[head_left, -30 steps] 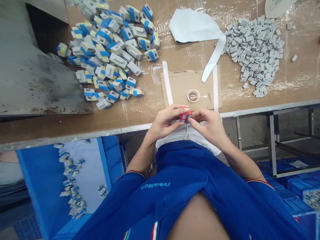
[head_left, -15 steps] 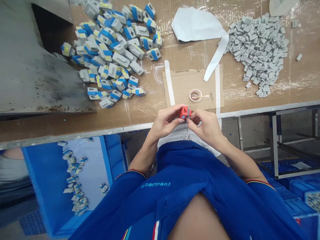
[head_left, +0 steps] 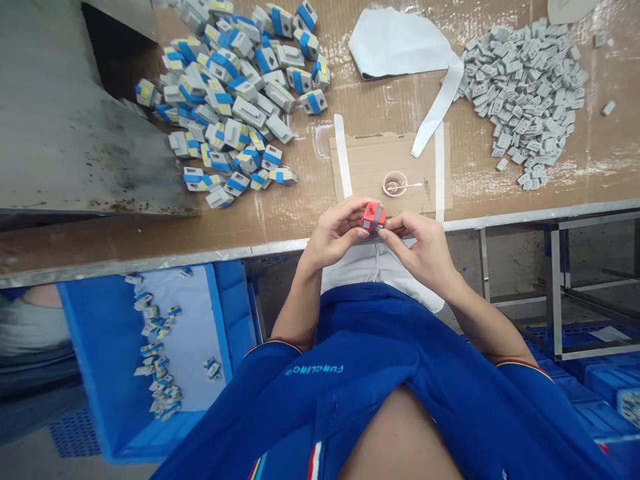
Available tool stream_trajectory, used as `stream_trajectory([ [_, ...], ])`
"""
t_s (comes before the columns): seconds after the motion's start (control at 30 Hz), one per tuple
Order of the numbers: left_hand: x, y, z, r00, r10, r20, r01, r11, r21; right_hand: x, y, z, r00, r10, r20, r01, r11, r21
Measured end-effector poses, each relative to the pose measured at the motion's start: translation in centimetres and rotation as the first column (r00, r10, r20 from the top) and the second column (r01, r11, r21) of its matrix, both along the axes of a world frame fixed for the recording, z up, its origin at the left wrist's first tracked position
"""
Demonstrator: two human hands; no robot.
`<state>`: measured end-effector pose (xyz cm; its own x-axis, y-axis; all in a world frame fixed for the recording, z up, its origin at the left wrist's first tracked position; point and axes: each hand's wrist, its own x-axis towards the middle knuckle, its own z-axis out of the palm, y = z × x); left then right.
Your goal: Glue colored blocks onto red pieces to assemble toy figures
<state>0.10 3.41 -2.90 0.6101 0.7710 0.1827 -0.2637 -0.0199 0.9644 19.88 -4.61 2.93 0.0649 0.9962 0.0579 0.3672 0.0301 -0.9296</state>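
A small red block with grey parts (head_left: 373, 217) is held over the table's front edge. My left hand (head_left: 336, 233) is closed on it, thumb below and fingers behind. The fingertips of my right hand (head_left: 417, 243) are pinched together at the block's right side; whether they hold a small part there is too small to tell. Just beyond the block, a small round cup (head_left: 395, 183) with a swab (head_left: 413, 185) lying across it stands on a taped cardboard sheet (head_left: 365, 160).
A heap of grey, blue and yellow blocks (head_left: 250, 112) lies left, beside a metal housing (head_left: 100, 147). Small grey pieces (head_left: 535, 93) are piled right, near a white cloth (head_left: 400, 43). Below left, a blue crate (head_left: 90, 333) holds more blocks; a person (head_left: 35, 333) is beyond it.
The red block has turned slightly in my left hand, showing more of its grey band. My right fingertips have shifted slightly right along its side. The whole view has moved a little.
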Motion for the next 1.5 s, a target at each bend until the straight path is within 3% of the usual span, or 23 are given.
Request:
stream_trajectory([
  [0.17, 0.1, 0.0, 0.2, 1.0, -0.003, -0.011, 0.002, 0.998, -0.061, -1.3, -0.6, -1.2, 0.993, -0.109, -0.044, 0.114, 0.983, 0.145],
  [0.4, -0.1, -0.3, 0.6, 0.999, 0.033, -0.014, -0.034, 0.996, -0.088, -2.1, -0.7, -1.3, 0.979, -0.179, -0.097, 0.194, 0.966, 0.17],
  [0.93, -0.2, -0.6, 0.9, 0.996, 0.08, -0.038, -0.083, 0.993, -0.087, -1.6, 0.2, -0.9, 0.993, -0.099, -0.064, 0.111, 0.972, 0.209],
  [1.17, -0.2, -0.8, 0.7, 0.992, 0.126, 0.004, -0.125, 0.988, -0.095, -2.1, 0.1, -0.1, 0.989, -0.143, 0.03, 0.135, 0.976, 0.171],
  [1.5, -0.1, -0.8, 0.5, 0.994, 0.108, 0.013, -0.107, 0.992, -0.068, -1.9, -0.1, -0.8, 0.984, -0.162, 0.078, 0.138, 0.96, 0.244],
])
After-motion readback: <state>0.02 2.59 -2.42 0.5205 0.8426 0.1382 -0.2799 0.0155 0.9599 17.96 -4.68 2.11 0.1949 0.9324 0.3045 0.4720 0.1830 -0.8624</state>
